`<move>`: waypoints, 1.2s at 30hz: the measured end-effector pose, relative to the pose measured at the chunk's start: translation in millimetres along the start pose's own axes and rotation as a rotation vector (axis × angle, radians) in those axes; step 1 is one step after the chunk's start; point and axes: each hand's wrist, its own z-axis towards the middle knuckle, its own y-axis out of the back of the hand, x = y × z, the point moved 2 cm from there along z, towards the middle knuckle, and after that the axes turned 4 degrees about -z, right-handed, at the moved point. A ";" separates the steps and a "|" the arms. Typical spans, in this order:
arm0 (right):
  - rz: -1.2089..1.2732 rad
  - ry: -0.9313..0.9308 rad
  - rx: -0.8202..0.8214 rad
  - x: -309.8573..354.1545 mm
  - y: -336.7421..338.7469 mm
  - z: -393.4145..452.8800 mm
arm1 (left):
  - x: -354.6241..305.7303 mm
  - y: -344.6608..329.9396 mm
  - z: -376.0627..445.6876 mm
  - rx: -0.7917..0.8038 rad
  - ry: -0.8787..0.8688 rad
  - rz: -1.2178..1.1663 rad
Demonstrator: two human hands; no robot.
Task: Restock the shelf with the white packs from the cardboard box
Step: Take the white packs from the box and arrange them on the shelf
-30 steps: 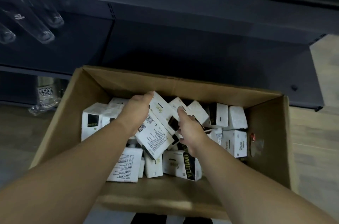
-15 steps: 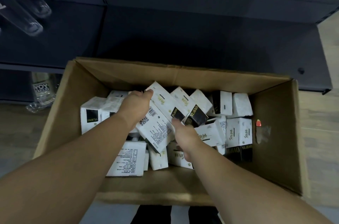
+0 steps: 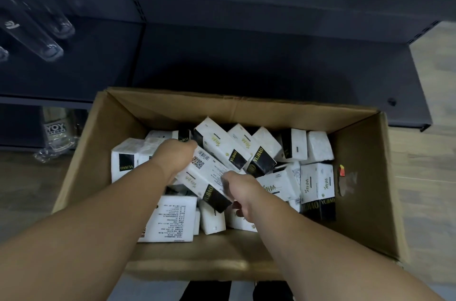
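Note:
An open cardboard box (image 3: pixel 261 113) stands on the floor below me, holding several white packs with black ends. Both my hands are down inside it. My left hand (image 3: pixel 174 157) grips the far end of a white pack (image 3: pixel 207 178) that shows a barcode and a QR code. My right hand (image 3: pixel 243 192) holds the same pack at its near black end, fingers curled under it. The pack lies tilted on top of the others. A second tilted pack (image 3: pixel 219 145) lies just behind it. The dark shelf (image 3: pixel 246 59) stretches bare behind the box.
Clear bottles (image 3: pixel 32 29) lie on the shelf at the far left. A clear wrapped item with a label (image 3: pixel 56 133) stands under the shelf at the left. Wooden floor (image 3: pixel 429 177) runs to the right of the box. My dark shoes (image 3: pixel 237 292) show below the box.
My right hand has drawn back from the far packs to the near black end of the barcode pack and curled under it. My left hand has kept its grip on that pack's far end.

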 end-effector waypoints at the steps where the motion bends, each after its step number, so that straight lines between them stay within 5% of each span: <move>1: 0.013 0.012 -0.024 2.4 2.1 -4.5 | -2.4 1.2 -1.1 -0.006 -0.006 -0.007; 17: 0.307 0.370 -0.266 37.8 60.8 -68.2 | -55.0 1.8 -52.7 0.060 -0.104 -0.203; 26: 0.262 0.661 -0.446 53.5 106.3 -111.2 | -103.9 -24.6 -105.5 0.021 -0.226 -0.334; 36: 0.282 0.887 -0.471 25.8 193.0 -157.6 | -142.2 -73.1 -187.9 -0.070 -0.425 -0.373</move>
